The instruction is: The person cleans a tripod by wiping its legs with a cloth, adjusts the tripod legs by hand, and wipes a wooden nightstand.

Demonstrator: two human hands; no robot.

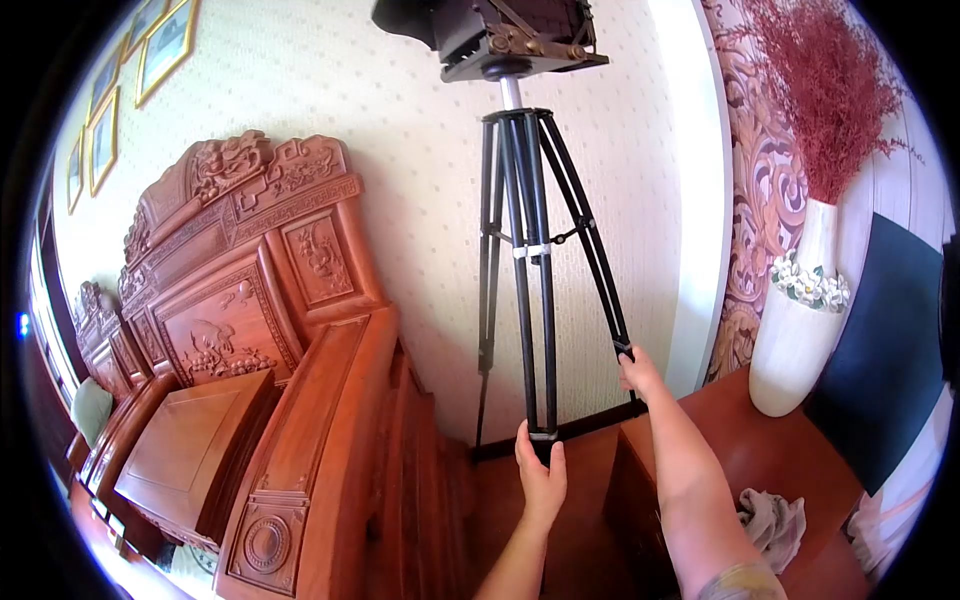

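A black tripod (532,190) stands in front of the patterned wall, its legs spread. An old-style camera (515,45) sits on its silver centre post, partly cut off by the upper edge of the view. My left hand (541,480) is closed round the lower part of the front leg, just under its dark clamp. Higher and to the right, my right hand (638,372) grips the right leg near its lower joint. The third leg (487,300) reaches down along the wall, with neither hand on it. The foot of the front leg is hidden behind my left hand.
A carved wooden bench (300,440) fills the left side. At right, a wooden cabinet (700,430) carries a white vase (795,345) with red dried stems (825,90), a dark panel (870,340) and a crumpled grey cloth (772,525). Framed pictures (165,50) hang upper left.
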